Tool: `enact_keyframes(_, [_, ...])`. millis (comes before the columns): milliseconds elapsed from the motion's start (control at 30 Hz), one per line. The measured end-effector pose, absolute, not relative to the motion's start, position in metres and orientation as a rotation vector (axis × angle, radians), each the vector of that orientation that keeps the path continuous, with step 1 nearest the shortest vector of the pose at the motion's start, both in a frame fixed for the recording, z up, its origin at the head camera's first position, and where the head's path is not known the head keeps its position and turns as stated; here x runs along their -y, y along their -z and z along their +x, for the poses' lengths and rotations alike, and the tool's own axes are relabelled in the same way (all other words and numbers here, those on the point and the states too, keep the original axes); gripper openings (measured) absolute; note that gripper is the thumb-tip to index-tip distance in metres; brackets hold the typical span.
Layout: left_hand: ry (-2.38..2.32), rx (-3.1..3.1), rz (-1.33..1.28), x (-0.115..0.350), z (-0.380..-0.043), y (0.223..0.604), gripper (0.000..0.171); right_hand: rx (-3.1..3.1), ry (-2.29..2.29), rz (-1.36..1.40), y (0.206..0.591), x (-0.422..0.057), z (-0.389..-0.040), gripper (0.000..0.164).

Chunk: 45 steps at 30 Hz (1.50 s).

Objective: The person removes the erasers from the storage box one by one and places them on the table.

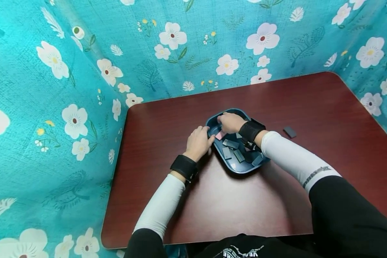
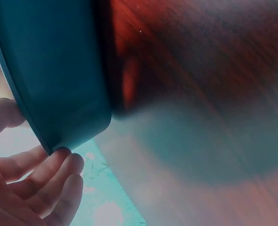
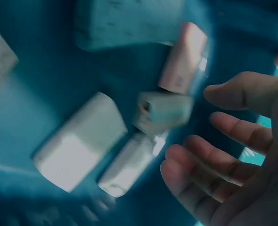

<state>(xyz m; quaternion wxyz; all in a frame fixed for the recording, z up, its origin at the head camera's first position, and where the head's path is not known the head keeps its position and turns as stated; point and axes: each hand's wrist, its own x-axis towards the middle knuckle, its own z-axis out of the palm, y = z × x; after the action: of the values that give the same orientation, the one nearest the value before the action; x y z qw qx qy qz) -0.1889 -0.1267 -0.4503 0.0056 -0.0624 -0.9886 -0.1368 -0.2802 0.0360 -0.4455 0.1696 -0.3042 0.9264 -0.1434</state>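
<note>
A blue plastic basin [image 1: 233,166] with rounded corners stands on the table and holds several small rectangular blocks. My left hand [image 1: 198,142] grips the basin's left rim; in the left wrist view, thumb and fingertips [image 2: 61,154] meet its edge on either side. Over the far part of the basin is my right hand [image 1: 231,122], fingers loosely bent and apart, nothing between them. Close to its fingertips, the right wrist view shows a pink block [image 3: 183,61] and a small pale block [image 3: 163,112]. A wider pale block [image 3: 80,143] lies farther off.
One dark grey block [image 1: 290,132] lies on the reddish-brown table [image 1: 309,104], right of the basin. Blue flowered cloth [image 1: 200,43] hangs behind the table and along its left side. Black bands circle both wrists.
</note>
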Motion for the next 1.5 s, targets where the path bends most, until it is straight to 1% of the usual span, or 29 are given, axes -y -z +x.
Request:
enact_keyframes(200, [0.453,3.047,-0.200,0.120,-0.191,0.454,0.045,-2.715,0.346,-0.960,0.460,-0.044,-0.274,0.032])
enact_keyframes(333, [0.454,2.996,-0.183,0.120,-0.188,0.455,0.041,-2.759,0.380,-1.028,0.466,-0.044,-0.270,0.026])
enact_keyframes(433, [0.447,2.964,-0.183,0.120,-0.186,0.457,0.038,-2.755,0.451,-1.029,0.463,-0.046,-0.270,0.023])
enact_keyframes(500, [0.445,2.944,-0.192,0.121,-0.184,0.458,0.036,-2.747,0.526,-0.981,0.454,-0.052,-0.271,0.025])
enact_keyframes(633, [0.467,2.906,-0.217,0.120,-0.183,0.459,0.033,-2.790,0.639,-0.834,0.424,-0.086,-0.278,0.036])
enact_keyframes(700, [0.477,2.889,-0.206,0.121,-0.183,0.460,0.032,-2.839,0.671,-0.775,0.411,-0.110,-0.282,0.035])
enact_keyframes(767, [0.487,2.872,-0.196,0.123,-0.182,0.461,0.031,-2.889,0.680,-0.717,0.405,-0.137,-0.285,0.032])
enact_keyframes(867, [0.508,2.854,-0.207,0.124,-0.182,0.464,0.029,-2.938,0.690,-0.618,0.410,-0.183,-0.286,0.026])
enact_keyframes(1000, [0.540,2.852,-0.256,0.119,-0.183,0.467,0.029,-2.924,0.679,-0.438,0.431,-0.240,-0.275,0.028])
enact_keyframes(1133, [0.539,2.876,-0.243,0.124,-0.181,0.466,0.029,-2.878,0.655,-0.324,0.455,-0.264,-0.265,0.029])
enact_keyframes(1267, [0.532,2.902,-0.251,0.123,-0.181,0.464,0.029,-2.851,0.627,-0.258,0.471,-0.277,-0.257,0.029])
enact_keyframes(1367, [0.526,2.898,-0.256,0.121,-0.182,0.462,0.030,-2.840,0.601,-0.247,0.474,-0.282,-0.257,0.031])
enact_keyframes(1500, [0.531,2.892,-0.259,0.120,-0.182,0.461,0.029,-2.827,0.587,-0.258,0.462,-0.277,-0.260,0.037])
